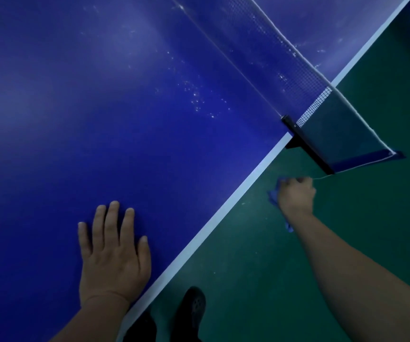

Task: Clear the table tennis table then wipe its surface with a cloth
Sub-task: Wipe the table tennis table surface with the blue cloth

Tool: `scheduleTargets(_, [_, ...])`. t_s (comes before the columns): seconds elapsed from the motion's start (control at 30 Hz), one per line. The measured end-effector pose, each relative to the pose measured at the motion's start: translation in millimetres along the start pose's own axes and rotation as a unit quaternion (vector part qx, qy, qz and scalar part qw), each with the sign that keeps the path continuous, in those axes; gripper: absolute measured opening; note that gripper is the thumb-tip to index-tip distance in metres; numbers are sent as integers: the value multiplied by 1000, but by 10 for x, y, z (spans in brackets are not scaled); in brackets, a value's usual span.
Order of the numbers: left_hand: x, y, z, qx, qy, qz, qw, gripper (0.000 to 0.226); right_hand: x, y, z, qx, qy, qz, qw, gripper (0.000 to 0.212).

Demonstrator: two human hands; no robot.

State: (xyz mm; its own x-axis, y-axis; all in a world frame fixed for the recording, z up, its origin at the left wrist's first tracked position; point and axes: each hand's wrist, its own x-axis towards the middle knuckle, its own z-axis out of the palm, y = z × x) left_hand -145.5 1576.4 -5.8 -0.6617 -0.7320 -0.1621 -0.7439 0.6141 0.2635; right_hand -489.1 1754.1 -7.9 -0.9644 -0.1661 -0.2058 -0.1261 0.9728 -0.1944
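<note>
Right hand (296, 196) has a tight grip on the crumpled blue cloth (274, 196), off the table (130, 107) edge below the net post (307, 146); cloth's direction unclear. Left hand (112, 250) flat, fingers straight

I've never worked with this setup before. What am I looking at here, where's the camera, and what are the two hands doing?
There is no machine: a person wears one camera on the head, looking down at their own hands. The big blue surface is a table tennis table with its net clamped at the edge. White specks lie on it near the net. The left hand rests flat on the table. The right hand, out past the table edge over the green floor, has a blue cloth in its grip.
</note>
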Motion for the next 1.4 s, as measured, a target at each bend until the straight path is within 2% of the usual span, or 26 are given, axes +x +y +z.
scheduleTargets(0.03, [-3, 0, 0, 2, -1, 1, 1000, 67, 28, 124, -60, -7, 8, 25, 1000, 33])
scheduleTargets(0.07, [-2, 3, 2, 0, -1, 2, 1000, 67, 48, 191, -99, 19, 47, 30, 998, 33])
scheduleTargets(0.13, [8, 8, -2, -6, 0, 1, 1000, 67, 45, 108, -150, 92, 116, -7, 989, 32])
scheduleTargets(0.27, [-9, 10, -10, -4, 1, -1, 1000, 67, 22, -279, -156, 139, 176, -39, 974, 31])
scheduleTargets(0.3, [-6, 12, -13, -1, 3, -2, 1000, 67, -18, -434, -141, 168, 181, -68, 966, 30])
scheduleTargets(0.37, [-5, 15, -15, 6, -4, -3, 1000, 67, -235, -791, -23, 166, 159, -190, 954, 31])
scheduleTargets(0.47, [-10, -7, 1, 5, -5, -1, 1000, 66, -617, -1196, 329, 35, 145, -394, 907, 35])
scheduleTargets(0.53, [-5, -3, 5, 8, -4, 0, 1000, 66, -556, -1304, 420, -11, 126, -421, 898, 29])
scheduleTargets(0.63, [3, -4, 1, 9, -9, -1, 1000, 66, -92, -1268, 342, -83, 101, -335, 933, 38])
scheduleTargets(0.7, [1, 5, -12, 6, -9, -5, 1000, 66, 196, -1011, 209, -137, 90, -253, 953, 40])
scheduleTargets(0.8, [3, 19, -30, -1, -9, -7, 1000, 67, 300, -342, -82, -176, 69, -152, 970, 29])
scheduleTargets(0.87, [-1, 19, -22, -2, -9, -3, 1000, 67, 180, 33, -224, -147, 56, -71, 985, 22])
scheduleTargets(0.93, [0, 18, -22, -3, -11, -4, 1000, 68, 109, 96, -261, -22, 134, -19, 991, 29])
scheduleTargets(1.0, [-6, 18, -21, 5, -11, -5, 1000, 67, 85, -222, -271, 53, 185, -64, 979, 34])
scheduleTargets(1.1, [4, 23, -22, 6, -11, -5, 1000, 67, 107, -774, -151, 69, 139, -183, 971, 37])
scheduleTargets(1.27, [4, 29, -39, 11, -15, -7, 1000, 65, -342, -1153, 243, -5, 135, -220, 966, 35])
scheduleTargets(1.33, [9, 27, -48, 13, -10, -4, 1000, 65, -773, -1182, 399, 2, 110, -345, 932, 28])
scheduleTargets(1.4, [5, 32, -53, 9, -9, -3, 1000, 64, -1094, -980, 475, -1, 64, -505, 860, 27])
